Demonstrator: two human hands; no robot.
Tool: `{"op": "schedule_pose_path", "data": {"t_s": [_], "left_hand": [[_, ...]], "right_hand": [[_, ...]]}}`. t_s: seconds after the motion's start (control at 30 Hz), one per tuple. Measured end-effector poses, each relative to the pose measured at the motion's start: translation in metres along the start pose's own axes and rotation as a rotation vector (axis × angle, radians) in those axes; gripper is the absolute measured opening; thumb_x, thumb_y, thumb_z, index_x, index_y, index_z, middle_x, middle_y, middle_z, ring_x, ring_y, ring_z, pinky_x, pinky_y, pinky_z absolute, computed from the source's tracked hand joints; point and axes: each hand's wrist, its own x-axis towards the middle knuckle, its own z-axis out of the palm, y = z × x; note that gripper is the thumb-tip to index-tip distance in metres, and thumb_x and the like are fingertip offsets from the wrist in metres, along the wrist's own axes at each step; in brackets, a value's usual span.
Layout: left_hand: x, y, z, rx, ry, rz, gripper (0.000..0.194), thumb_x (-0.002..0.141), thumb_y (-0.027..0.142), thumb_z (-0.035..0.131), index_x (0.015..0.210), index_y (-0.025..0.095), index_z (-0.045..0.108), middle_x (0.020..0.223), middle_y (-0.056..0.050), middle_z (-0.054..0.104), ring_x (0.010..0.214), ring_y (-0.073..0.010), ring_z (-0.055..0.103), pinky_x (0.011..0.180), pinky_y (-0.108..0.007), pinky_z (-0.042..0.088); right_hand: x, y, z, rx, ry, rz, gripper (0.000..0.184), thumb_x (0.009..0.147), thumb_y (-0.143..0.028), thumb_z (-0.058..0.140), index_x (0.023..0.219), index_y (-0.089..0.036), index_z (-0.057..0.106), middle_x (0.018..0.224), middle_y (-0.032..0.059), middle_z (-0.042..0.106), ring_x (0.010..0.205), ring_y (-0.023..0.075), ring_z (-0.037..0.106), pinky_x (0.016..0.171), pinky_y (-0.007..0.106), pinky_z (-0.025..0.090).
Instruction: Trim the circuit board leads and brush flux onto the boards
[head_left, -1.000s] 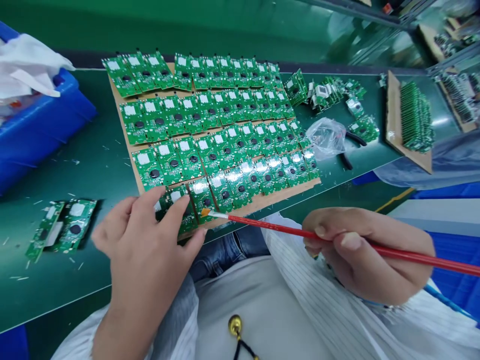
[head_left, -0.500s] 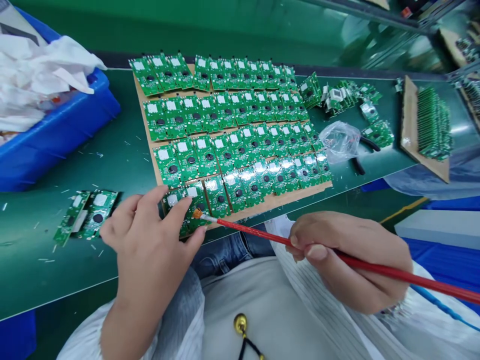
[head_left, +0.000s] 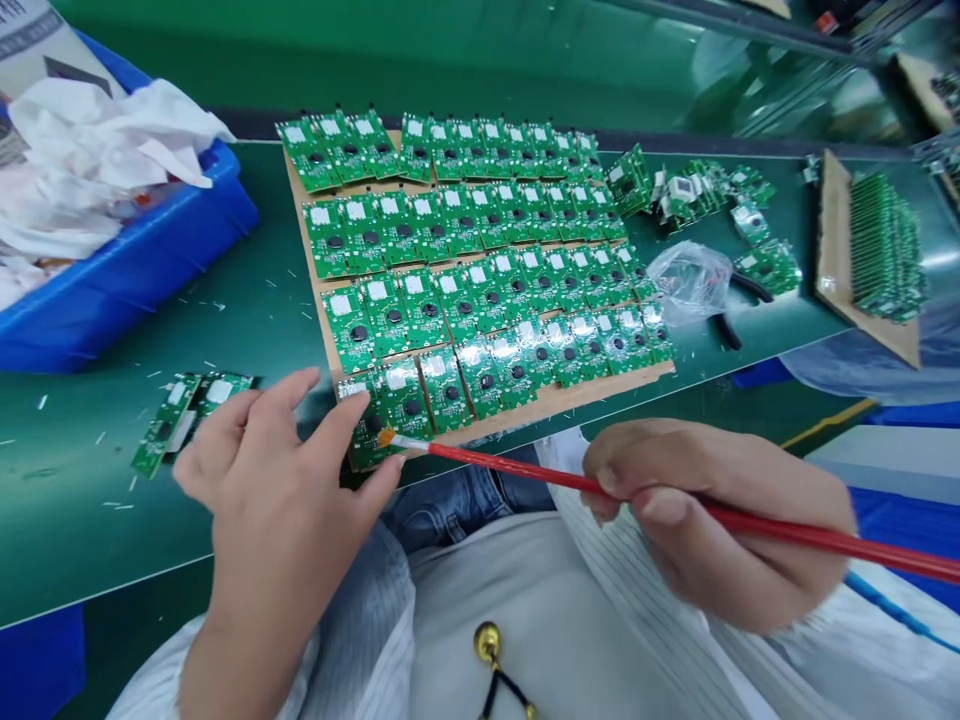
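Several small green circuit boards (head_left: 480,260) lie in rows on a brown cardboard sheet (head_left: 570,395) on the green table. My left hand (head_left: 277,490) rests at the sheet's near left corner, forefinger and thumb pinching the edges of the nearest board (head_left: 371,425). My right hand (head_left: 712,520) is closed round a long red paintbrush (head_left: 750,525). Its orange bristle tip (head_left: 387,437) touches that same board.
A blue bin (head_left: 127,270) filled with white crumpled paper stands at the left. Two loose boards (head_left: 187,415) lie left of my hand. A clear plastic bag (head_left: 686,280), black-handled pliers, more loose boards and a second cardboard (head_left: 840,260) with upright boards are at the right.
The view has shifted, so everything sits further right. My left hand stays on the corner board while the brush tip has slid a little leftwards over it.
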Motion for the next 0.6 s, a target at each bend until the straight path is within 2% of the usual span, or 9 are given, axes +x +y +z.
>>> {"op": "schedule_pose_path", "data": {"t_s": [0.1, 0.23, 0.4, 0.6], "left_hand": [[-0.002, -0.005, -0.003, 0.016, -0.006, -0.01, 0.029, 0.078, 0.034, 0.062, 0.102, 0.016, 0.066, 0.124, -0.019, 0.049, 0.11, -0.0429, 0.05, 0.085, -0.059, 0.044], [-0.005, -0.005, -0.002, 0.045, -0.06, -0.059, 0.024, 0.078, 0.033, 0.063, 0.1, 0.024, 0.065, 0.128, -0.015, 0.049, 0.114, -0.0394, 0.049, 0.086, -0.059, 0.042], [-0.006, -0.004, 0.002, 0.025, -0.053, -0.082, 0.027, 0.073, 0.034, 0.067, 0.098, 0.023, 0.066, 0.127, -0.016, 0.052, 0.115, -0.0414, 0.048, 0.084, -0.061, 0.042], [-0.005, -0.004, 0.001, 0.02, -0.042, -0.074, 0.027, 0.075, 0.034, 0.065, 0.099, 0.021, 0.068, 0.125, -0.017, 0.053, 0.112, -0.0408, 0.05, 0.083, -0.059, 0.042]], "right_hand": [[0.012, -0.004, 0.01, 0.074, -0.046, -0.06, 0.018, 0.076, -0.007, 0.049, 0.075, -0.022, 0.058, 0.056, -0.0009, 0.058, 0.048, 0.0128, 0.057, 0.043, 0.026, 0.047], [0.019, -0.007, 0.014, 0.002, -0.083, -0.068, 0.017, 0.077, -0.007, 0.049, 0.076, -0.022, 0.057, 0.058, -0.0002, 0.061, 0.051, 0.0119, 0.059, 0.047, 0.023, 0.05], [0.018, -0.011, 0.013, -0.036, -0.236, -0.138, 0.017, 0.077, -0.007, 0.048, 0.077, -0.022, 0.056, 0.056, 0.0018, 0.063, 0.05, 0.0145, 0.062, 0.046, 0.024, 0.051], [0.013, -0.016, 0.005, -0.059, -0.162, -0.117, 0.019, 0.074, -0.004, 0.047, 0.077, -0.022, 0.055, 0.054, 0.002, 0.06, 0.048, 0.0148, 0.06, 0.043, 0.026, 0.05]]}}
